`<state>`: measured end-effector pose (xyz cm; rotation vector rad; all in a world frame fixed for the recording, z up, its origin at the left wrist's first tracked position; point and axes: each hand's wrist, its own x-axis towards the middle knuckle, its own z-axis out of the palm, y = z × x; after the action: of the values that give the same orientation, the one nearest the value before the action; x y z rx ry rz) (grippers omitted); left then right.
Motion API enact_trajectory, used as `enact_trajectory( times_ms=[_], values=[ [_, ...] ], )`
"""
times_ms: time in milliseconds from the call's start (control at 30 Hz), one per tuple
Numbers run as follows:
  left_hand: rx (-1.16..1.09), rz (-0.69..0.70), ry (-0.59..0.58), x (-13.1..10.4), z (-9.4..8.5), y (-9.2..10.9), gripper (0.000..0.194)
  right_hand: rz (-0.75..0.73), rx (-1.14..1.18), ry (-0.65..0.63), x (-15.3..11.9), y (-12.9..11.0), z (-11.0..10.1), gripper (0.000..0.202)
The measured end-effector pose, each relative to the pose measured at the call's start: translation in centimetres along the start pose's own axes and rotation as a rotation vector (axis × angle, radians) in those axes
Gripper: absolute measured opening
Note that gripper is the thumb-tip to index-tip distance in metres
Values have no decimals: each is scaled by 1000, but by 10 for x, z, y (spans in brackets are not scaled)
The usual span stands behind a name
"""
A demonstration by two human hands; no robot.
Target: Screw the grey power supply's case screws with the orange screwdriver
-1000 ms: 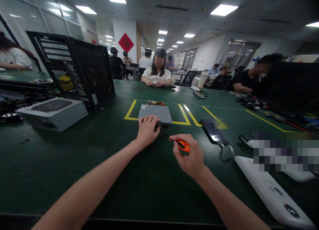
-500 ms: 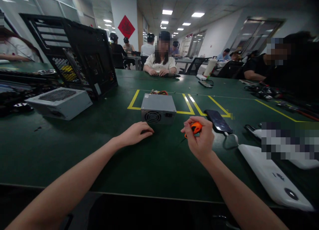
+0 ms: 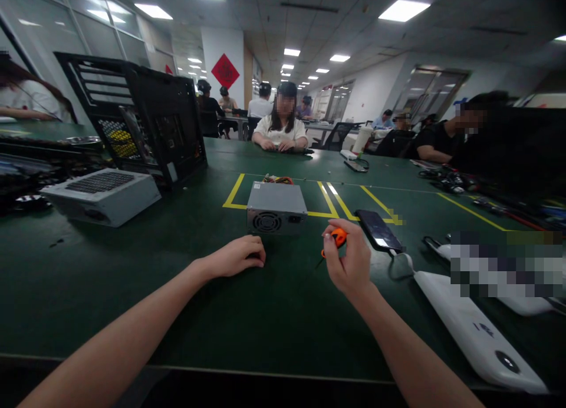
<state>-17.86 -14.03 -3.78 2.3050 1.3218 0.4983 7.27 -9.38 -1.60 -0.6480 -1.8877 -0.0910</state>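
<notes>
My left hand (image 3: 236, 256) rests on the green table, its fingers loosely bent and the thumb a little apart; I see nothing in it. Just beyond it sits a grey computer power supply (image 3: 276, 198), its fan grille and socket facing me and a bundle of coloured cables behind. The hand appears apart from the unit. My right hand (image 3: 349, 257) is closed around the orange and black handle of a screwdriver (image 3: 339, 237). Its thin dark shaft points down and to the left, right of the power supply.
At left are a second power supply (image 3: 104, 196) and a standing black computer case (image 3: 159, 119). A phone (image 3: 378, 230) with a white cable and a white power bank (image 3: 477, 331) lie at right. Yellow tape (image 3: 338, 200) marks the table (image 3: 212, 331). A person (image 3: 283, 125) sits opposite.
The view has tilted up slightly, so the table things appear lower. My left fingers look more bent; my right hand still holds the screwdriver. The power supply stays in place.
</notes>
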Motion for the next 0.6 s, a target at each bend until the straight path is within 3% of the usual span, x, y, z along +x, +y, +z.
enact_trajectory(
  times_ms=[167,300,433,600],
  values=[
    [-222,-111,80,4,8,-3,11,48,-78,-4,-2,2,-1,24],
    [-470,-116,188,7,15,0,10,83,93,140,-7,0,-3,28],
    [-701,-67,178,10,18,12,17,6,293,168,-8,-14,-12,20],
    [-811,-31,164,10,18,22,23,-157,437,238,-13,-29,-21,46]
  ],
)
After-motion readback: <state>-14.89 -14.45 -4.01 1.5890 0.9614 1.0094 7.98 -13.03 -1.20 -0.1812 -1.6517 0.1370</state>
